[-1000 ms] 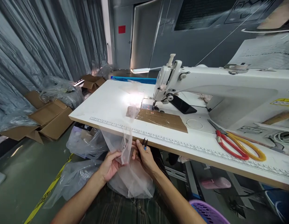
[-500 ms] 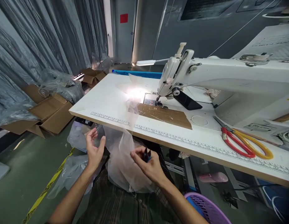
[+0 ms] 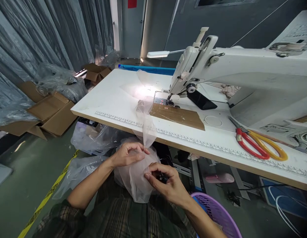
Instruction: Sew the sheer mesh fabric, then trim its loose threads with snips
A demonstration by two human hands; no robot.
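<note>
Pale pink sheer fabric (image 3: pixel 137 185) gathers over my lap, and a strip of it runs up over the table edge toward the sewing machine (image 3: pixel 178 72). My left hand (image 3: pixel 130 154) pinches the fabric near its narrow part, just below the table edge. Lower and to the right, my right hand (image 3: pixel 165 181) holds the fabric between thumb and forefinger. A small dark tool (image 3: pixel 163 178), mostly hidden, is tucked in the right palm; its tips looked pointed earlier. Brown card (image 3: pixel 178 115) lies on the white table (image 3: pixel 106 96) by the needle.
Scissors with red and yellow handles (image 3: pixel 258 142) and a black phone (image 3: pixel 201 100) lie on the table. Below right stands a purple basket (image 3: pixel 218 208). Open cardboard boxes (image 3: pixel 51 112) and plastic bags (image 3: pixel 94 138) are on the left.
My left hand, open and apart from the fabric before, has moved right and closed on it. My right hand still pinches the fabric, slightly lower. The view has tilted down.
</note>
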